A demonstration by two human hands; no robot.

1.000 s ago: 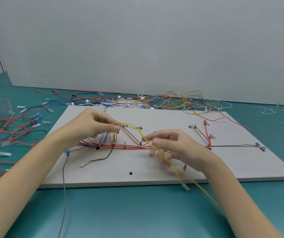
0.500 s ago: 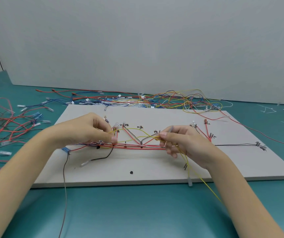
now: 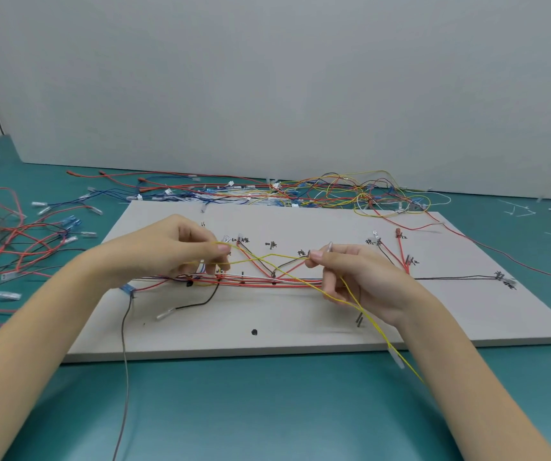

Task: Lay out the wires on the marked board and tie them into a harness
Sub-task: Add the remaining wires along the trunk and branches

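- The white marked board point(image 3: 300, 341) lies flat on a teal table point(image 3: 267, 410), with handwritten black labels at its branch points.
- A bundle of mostly red wires point(image 3: 267, 281) runs left to right across the middle of the board, with short branches going up to the labels.
- The left hand point(image 3: 167, 251) hovers above the left part of the bundle; its thumb and fingertips are pressed together, pinching a yellow wire point(image 3: 267, 257).
- The right hand point(image 3: 360, 277) is just right of the board's middle; thumb and forefinger are clamped on the same yellow wire, the other fingers curled below.
- Between the two hands the yellow wire spans in loose crossing strands above the bundle; beyond the right hand it trails down past the board's near edge, alongside the right forearm.
- A black wire point(image 3: 197, 302) with a clear terminal lies on the board below the left hand.
- A grey wire point(image 3: 124, 361) leaves a blue connector point(image 3: 127, 289) at the board's left edge and hangs toward the viewer.
- Loose wires are heaped behind the board point(image 3: 334, 191) and at the table's left point(image 3: 1, 237).
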